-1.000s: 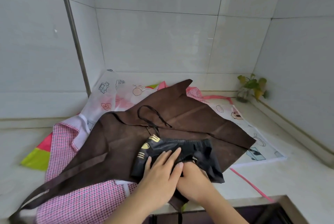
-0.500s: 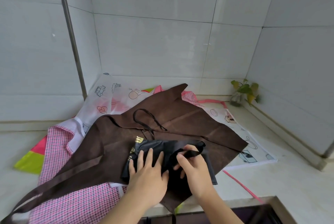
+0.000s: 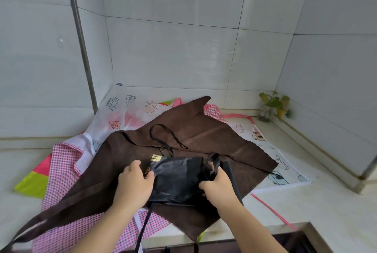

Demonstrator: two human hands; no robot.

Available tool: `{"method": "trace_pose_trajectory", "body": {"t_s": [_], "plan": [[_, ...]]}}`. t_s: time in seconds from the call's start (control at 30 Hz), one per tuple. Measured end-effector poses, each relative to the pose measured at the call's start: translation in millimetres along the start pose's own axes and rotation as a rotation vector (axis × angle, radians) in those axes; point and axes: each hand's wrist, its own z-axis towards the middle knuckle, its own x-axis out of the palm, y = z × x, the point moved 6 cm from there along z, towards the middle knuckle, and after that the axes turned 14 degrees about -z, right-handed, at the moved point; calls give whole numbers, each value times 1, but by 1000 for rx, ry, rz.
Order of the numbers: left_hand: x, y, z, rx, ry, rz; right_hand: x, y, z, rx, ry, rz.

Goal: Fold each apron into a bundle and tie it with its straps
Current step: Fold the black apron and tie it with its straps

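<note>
On a brown apron (image 3: pixel 126 163), the left hand (image 3: pixel 133 186) grips a folded black apron (image 3: pixel 177 177); the right hand (image 3: pixel 219 186) grasps its strap (image 3: pixel 231 177).

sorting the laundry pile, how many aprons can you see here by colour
black apron, folded, held by both hands: 1
brown apron: 1
pink checked apron: 1
white printed apron: 1
total: 4 aprons; whether the green and pink patch at the left is another one cannot be told
</note>
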Motion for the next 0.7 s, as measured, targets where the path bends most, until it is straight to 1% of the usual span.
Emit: {"method": "trace_pose_trajectory", "body": {"t_s": [0.07, 0.1, 0.17, 0.3, 0.5, 0.53, 0.57, 0.6, 0.63, 0.67, 0.7], "plan": [[2, 5, 11, -101, 75, -32, 3, 0, -1, -26, 49, -30], [3, 3, 15, -110, 89, -18, 4, 1, -1, -42, 67, -38], [2, 0, 20, -85, 83, 12, 5, 1, 2, -67, 82, -59], [-1, 0, 25, -37, 64, -88, 6, -4, 7, -72, 59, -77], [-8, 0, 14, 56, 9, 71, 1, -7, 4, -52, -35, -85], [-7, -3, 9, 117, -35, 159, 0, -7, 3, -48, -42, -72], [-4, -11, 3, 237, -57, 252, -1, -7, 2, -45, -42, -56], [0, -21, -4, 355, -65, 291, -2, -7, 1, -41, -32, -42], [8, -30, -13, 488, -33, 293, -2, -6, 0, -37, -14, -34], [18, -37, -21, 562, 81, 283, -2, -5, -2, -38, 11, -21], [30, -36, -25, 585, 205, 264, -3, -4, -3, -43, 37, -6]]}}
